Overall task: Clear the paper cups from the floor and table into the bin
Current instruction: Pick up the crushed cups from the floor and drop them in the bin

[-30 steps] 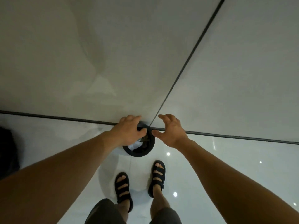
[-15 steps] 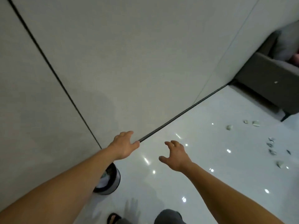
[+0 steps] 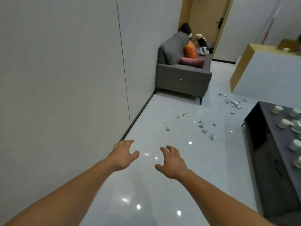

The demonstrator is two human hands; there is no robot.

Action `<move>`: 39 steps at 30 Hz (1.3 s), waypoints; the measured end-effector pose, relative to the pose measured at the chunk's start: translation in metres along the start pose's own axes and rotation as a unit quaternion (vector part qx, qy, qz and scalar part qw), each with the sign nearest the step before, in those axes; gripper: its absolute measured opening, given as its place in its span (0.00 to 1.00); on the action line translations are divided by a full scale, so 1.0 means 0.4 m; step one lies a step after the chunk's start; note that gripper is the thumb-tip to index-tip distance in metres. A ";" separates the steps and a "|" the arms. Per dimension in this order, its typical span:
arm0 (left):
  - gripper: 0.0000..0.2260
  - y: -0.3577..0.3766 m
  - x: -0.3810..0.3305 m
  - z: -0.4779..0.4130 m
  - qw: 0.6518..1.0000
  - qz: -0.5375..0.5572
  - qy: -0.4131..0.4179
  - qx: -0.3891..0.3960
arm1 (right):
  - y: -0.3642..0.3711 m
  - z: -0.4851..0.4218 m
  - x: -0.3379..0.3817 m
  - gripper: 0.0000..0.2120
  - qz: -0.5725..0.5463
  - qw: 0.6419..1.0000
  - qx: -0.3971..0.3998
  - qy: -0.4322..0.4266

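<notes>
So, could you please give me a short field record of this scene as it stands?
Left hand: empty, fingers spread, held out above the floor
Right hand: empty, fingers loosely curled, beside the left
Floor cups: crushed pale pieces scattered ahead, to the right
Table cups: several on the dark table at the right edge
Bin: not in view
Background: grey sofa in the far corner, orange cushion and pink cushion on it

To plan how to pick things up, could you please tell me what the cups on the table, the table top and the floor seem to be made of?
Cups: thin white paper, judging by their matte, light look; several lie tipped over. Table top: dark mottled grey and matte, perhaps stone or laminate; cannot tell which. Floor: glossy polished tile, showing sharp light spots.
</notes>
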State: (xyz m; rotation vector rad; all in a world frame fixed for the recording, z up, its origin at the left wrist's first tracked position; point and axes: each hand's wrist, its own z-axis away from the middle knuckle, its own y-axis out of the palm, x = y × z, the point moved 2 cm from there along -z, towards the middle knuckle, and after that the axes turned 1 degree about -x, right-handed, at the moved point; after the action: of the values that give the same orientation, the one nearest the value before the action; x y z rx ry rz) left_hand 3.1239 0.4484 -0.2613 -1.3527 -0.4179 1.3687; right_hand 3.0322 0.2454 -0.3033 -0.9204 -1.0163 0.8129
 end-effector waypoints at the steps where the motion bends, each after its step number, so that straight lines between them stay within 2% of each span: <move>1: 0.31 0.012 -0.043 -0.022 1.000 -0.012 0.012 0.010 | -0.021 -0.005 -0.034 0.39 -0.004 1.000 -0.007 0.011; 10: 0.31 0.060 -0.277 -0.265 0.992 -0.068 0.079 0.067 | -0.133 -0.119 -0.256 0.41 -0.052 0.994 -0.023 0.093; 24: 0.30 0.039 -0.488 -0.875 0.986 -0.037 0.125 0.104 | -0.326 -0.545 -0.481 0.40 -0.058 0.982 -0.024 0.177; 31: 0.32 0.087 -0.647 -1.133 0.982 -0.055 0.126 0.132 | -0.385 -0.765 -0.661 0.40 -0.071 0.980 -0.008 0.186; 39: 0.32 0.105 -0.857 -1.425 0.989 -0.048 0.080 0.117 | -0.545 -1.080 -0.903 0.39 -0.065 0.986 0.012 0.153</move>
State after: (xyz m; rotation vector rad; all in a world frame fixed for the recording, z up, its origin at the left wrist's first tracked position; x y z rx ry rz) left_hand 3.5033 -0.0985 -0.2972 -1.2204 -0.2045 1.1810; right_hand 3.3519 -0.2662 -0.3315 -0.9157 -0.7878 0.5529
